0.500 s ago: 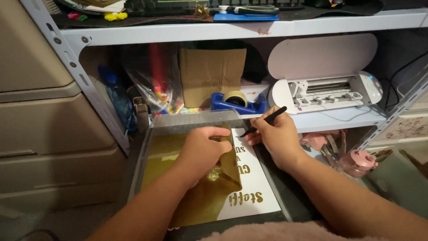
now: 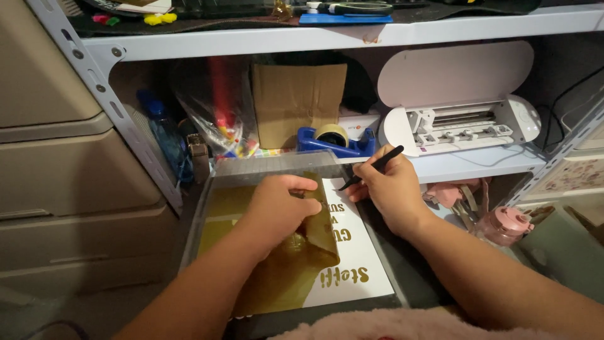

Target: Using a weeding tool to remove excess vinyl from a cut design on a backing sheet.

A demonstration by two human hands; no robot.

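Observation:
A grey cutting mat [image 2: 207,189] lies in front of me with a gold vinyl sheet [image 2: 277,277] on it. My left hand [image 2: 280,204] pinches the sheet's upper right corner and holds it peeled over toward the left. Under the peeled part lies white backing [image 2: 358,252] carrying gold cut letters. My right hand [image 2: 387,189] rests at the backing's upper right edge and grips a thin black weeding tool [image 2: 371,167], tip pointing down left near the sheet.
A white cutting machine [image 2: 462,123] with its lid up sits on the shelf at right. A blue tape dispenser [image 2: 333,141], a cardboard box [image 2: 299,101], plastic bags and a blue bottle [image 2: 165,141] stand behind the mat. Beige drawers [image 2: 63,189] fill the left; a pink jar [image 2: 503,225] sits lower right.
Little has changed. My left hand has drawn the gold sheet slightly further over, and my right hand with the tool stays near the backing's top edge.

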